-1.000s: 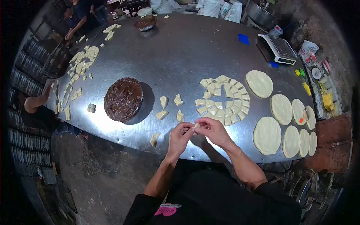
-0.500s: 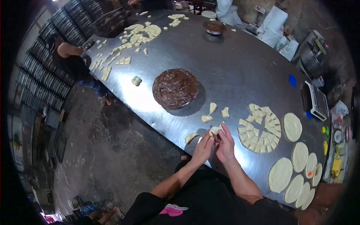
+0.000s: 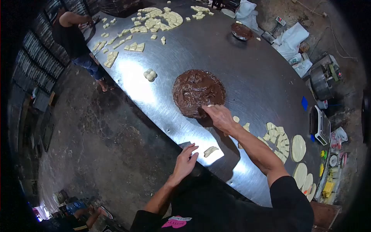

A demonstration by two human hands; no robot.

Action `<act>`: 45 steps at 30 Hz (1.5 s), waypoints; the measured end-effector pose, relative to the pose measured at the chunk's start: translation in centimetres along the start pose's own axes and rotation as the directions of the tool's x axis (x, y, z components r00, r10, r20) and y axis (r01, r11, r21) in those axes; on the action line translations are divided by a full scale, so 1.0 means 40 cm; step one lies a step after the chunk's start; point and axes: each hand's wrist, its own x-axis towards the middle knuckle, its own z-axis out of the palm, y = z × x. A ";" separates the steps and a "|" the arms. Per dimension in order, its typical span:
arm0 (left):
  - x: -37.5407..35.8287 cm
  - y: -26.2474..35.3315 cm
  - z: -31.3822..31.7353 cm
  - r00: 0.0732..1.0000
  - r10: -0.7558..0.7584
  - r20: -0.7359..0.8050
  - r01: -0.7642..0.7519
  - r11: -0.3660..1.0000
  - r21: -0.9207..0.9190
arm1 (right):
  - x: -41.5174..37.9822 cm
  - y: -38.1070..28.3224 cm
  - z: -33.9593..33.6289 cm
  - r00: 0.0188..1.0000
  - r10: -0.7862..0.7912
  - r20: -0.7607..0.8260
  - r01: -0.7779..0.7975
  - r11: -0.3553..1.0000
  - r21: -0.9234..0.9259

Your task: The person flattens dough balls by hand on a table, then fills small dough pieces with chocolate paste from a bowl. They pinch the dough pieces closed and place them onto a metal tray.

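Note:
My right hand (image 3: 220, 118) reaches over the near edge of a round mound of brown, chocolate-like filling (image 3: 199, 91). Its fingers are pinched, with a small pale bit showing at the tips; what they hold is mostly hidden. At the table's front edge, my left hand (image 3: 185, 163) is raised with fingers loosely apart and nothing in it. Just right of it lies a folded strip of pale dough (image 3: 210, 151). Beyond my right forearm, a ring of cut dough wedges (image 3: 280, 139) is partly covered, with loose dough pieces (image 3: 246, 127) beside it.
Flat dough rounds (image 3: 298, 148) lie at the right, near a scale (image 3: 322, 125) and a blue scraper (image 3: 304, 103). A dough ball cluster (image 3: 150, 75), cut dough (image 3: 166, 21) and another bowl of filling (image 3: 242, 31) sit farther off. Another person (image 3: 71, 34) stands at the left edge.
My hands have separated from the small dough piece they held together. The right one has moved forward to the filling; the left has drawn back left. The view has shifted.

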 end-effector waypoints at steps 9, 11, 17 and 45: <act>0.032 -0.013 -0.050 0.999 -0.049 0.003 0.049 0.995 -0.086 | 0.009 -0.002 0.001 0.990 -0.062 0.126 0.081 0.985 -0.152; 0.049 -0.005 -0.034 0.999 -0.036 0.009 0.037 0.994 -0.102 | 0.006 0.000 0.012 0.985 -0.125 0.118 0.146 0.971 -0.189; 0.111 0.022 0.079 0.961 -0.251 0.116 0.265 0.716 -0.646 | -0.013 0.003 -0.018 0.739 0.439 0.512 -0.666 0.355 0.656; 0.006 0.155 0.076 0.999 0.030 0.028 -0.006 0.776 -0.630 | -0.303 -0.286 -0.162 0.906 0.419 -0.063 -0.315 0.766 0.561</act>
